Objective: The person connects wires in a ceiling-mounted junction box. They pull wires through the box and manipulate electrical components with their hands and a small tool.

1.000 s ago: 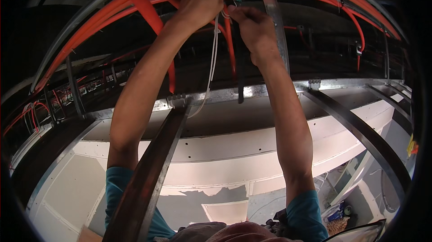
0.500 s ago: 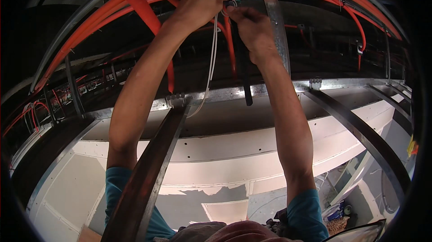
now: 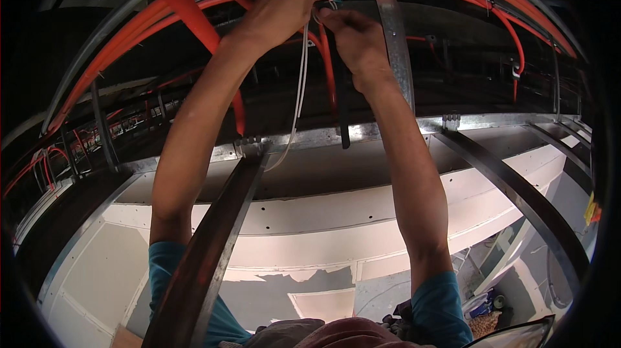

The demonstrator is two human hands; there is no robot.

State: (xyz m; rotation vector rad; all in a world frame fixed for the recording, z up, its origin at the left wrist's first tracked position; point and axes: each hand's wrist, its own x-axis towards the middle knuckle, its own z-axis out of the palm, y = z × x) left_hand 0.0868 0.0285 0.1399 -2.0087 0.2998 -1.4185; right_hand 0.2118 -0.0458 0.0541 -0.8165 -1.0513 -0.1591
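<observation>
Orange conduits (image 3: 194,18) and metal strap (image 3: 394,37) crowd hands, open gap between forearms

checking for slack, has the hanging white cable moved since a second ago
No: the white cable hangs in the same place, its low end by the metal rail, below the left hand.

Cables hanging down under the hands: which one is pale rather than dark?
The thin white cable, dropping from the left hand and curving toward the metal rail. The other, under the right hand, is a thicker black cable.
</observation>
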